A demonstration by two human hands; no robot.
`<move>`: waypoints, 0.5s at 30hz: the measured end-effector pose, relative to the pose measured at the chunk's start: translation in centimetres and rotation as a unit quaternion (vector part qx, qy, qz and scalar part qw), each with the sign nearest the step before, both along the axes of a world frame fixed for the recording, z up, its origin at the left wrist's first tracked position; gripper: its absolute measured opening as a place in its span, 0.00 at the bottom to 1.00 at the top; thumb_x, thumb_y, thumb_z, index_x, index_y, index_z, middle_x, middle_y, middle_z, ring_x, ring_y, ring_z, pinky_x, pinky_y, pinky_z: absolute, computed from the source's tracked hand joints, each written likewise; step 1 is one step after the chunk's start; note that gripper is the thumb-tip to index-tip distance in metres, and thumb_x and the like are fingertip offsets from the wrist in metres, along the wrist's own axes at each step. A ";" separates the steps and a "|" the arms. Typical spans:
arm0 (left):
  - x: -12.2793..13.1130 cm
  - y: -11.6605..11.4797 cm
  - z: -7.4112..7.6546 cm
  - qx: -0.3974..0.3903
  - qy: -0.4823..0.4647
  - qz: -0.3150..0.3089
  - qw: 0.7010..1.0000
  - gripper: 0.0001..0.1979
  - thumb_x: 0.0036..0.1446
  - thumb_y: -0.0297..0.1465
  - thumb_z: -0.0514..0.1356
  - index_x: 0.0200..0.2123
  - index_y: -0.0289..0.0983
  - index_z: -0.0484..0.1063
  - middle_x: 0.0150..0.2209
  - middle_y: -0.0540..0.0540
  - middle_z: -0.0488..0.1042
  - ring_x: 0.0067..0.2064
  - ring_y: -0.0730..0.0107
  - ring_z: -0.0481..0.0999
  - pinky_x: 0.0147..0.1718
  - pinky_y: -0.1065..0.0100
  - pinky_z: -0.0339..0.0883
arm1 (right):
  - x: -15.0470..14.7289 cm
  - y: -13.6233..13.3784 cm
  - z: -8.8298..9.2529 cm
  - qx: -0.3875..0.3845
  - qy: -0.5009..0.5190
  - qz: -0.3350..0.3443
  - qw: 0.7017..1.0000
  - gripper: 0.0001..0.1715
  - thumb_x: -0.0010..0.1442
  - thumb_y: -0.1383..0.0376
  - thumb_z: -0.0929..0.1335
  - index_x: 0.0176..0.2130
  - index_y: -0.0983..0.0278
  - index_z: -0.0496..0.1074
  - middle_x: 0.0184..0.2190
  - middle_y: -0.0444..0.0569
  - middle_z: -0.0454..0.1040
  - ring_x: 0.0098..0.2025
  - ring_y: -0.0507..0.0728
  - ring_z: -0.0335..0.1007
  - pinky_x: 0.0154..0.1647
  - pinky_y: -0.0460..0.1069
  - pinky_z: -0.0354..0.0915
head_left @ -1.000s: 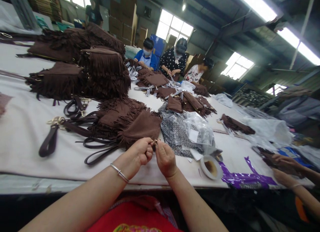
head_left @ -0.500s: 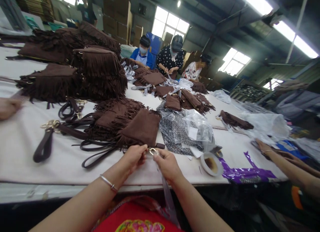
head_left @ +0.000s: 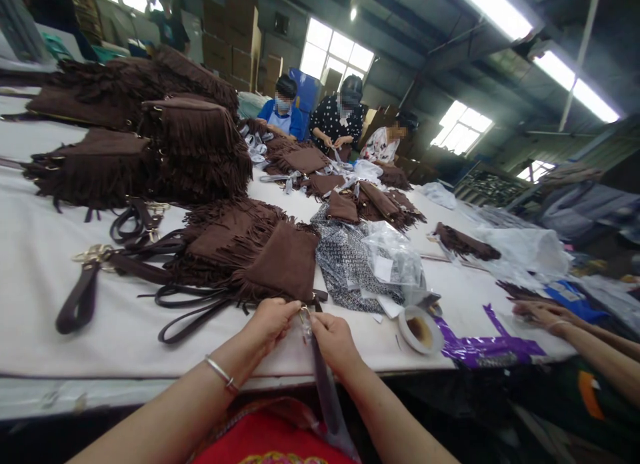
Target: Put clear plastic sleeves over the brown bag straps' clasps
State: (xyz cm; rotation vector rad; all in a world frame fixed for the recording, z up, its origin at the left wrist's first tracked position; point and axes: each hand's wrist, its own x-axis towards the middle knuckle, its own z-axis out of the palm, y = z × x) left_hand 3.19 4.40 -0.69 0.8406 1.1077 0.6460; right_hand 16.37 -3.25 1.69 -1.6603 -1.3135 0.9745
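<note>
My left hand [head_left: 276, 323] is closed in a pinch on a gold metal clasp [head_left: 304, 313] at the near corner of a brown fringed suede bag [head_left: 285, 261]. Just beside it, my right hand [head_left: 336, 341] is closed around the top of a dark wrist strap [head_left: 324, 384]. The strap hangs below the table edge towards my lap, its lower part wrapped in clear plastic. Fingers partly cover where clasp and bag meet, so I cannot tell whether they are joined. Several dark loop straps [head_left: 195, 314] lie left of my hands.
Stacked fringed bags [head_left: 193, 144] rise at the left. Black-and-white woven fabric [head_left: 345, 267], a white tape roll [head_left: 419, 331] and purple plastic [head_left: 493, 347] lie to the right. A co-worker's hands [head_left: 543, 314] work at far right; several people sit across the table.
The clasp has turned from lying sideways to pointing down, and the strap shows darker below my right hand. At right, the co-worker's hands have shifted; a hand at far left has left the view.
</note>
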 end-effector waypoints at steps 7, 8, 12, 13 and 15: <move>-0.2 -0.2 0.8 0.031 -0.002 0.001 1.000 0.19 0.43 0.43 0.65 0.21 0.39 0.59 0.12 0.60 0.55 0.14 0.82 0.52 0.13 0.75 0.42 | -0.7 2.2 0.4 0.057 -0.148 -0.061 0.985 0.20 0.60 0.62 0.59 0.24 0.66 0.72 0.23 0.47 0.72 0.28 0.53 0.65 0.31 0.46 0.57; -0.4 -0.3 1.0 0.029 -0.006 -0.003 1.000 0.19 0.43 0.44 0.64 0.21 0.39 0.59 0.13 0.60 0.56 0.14 0.82 0.52 0.13 0.75 0.42 | -0.8 2.5 0.3 0.049 -0.124 -0.072 0.988 0.20 0.60 0.61 0.59 0.24 0.66 0.72 0.22 0.46 0.71 0.27 0.53 0.65 0.29 0.46 0.56; -0.9 -0.8 1.8 0.029 -0.020 -0.040 0.999 0.20 0.43 0.48 0.63 0.23 0.37 0.63 0.16 0.54 0.65 0.15 0.81 0.54 0.14 0.75 0.43 | -1.1 2.9 -0.2 0.026 -0.027 -0.106 0.994 0.18 0.59 0.59 0.59 0.25 0.65 0.68 0.20 0.45 0.69 0.25 0.53 0.64 0.26 0.45 0.57; -1.0 -1.0 1.8 0.037 -0.021 -0.048 0.998 0.20 0.42 0.48 0.63 0.24 0.37 0.65 0.17 0.52 0.67 0.15 0.80 0.55 0.14 0.75 0.44 | -1.2 2.8 -0.3 0.034 -0.032 -0.114 0.992 0.18 0.59 0.58 0.59 0.25 0.64 0.67 0.20 0.45 0.69 0.26 0.53 0.65 0.26 0.46 0.57; -1.0 -1.3 1.6 0.066 -0.015 -0.060 0.996 0.21 0.39 0.47 0.66 0.29 0.36 0.70 0.20 0.50 0.71 0.17 0.77 0.60 0.16 0.74 0.49 | -1.1 2.8 -1.0 0.061 -0.064 -0.133 0.987 0.17 0.59 0.58 0.58 0.23 0.63 0.64 0.21 0.45 0.68 0.26 0.54 0.65 0.27 0.47 0.58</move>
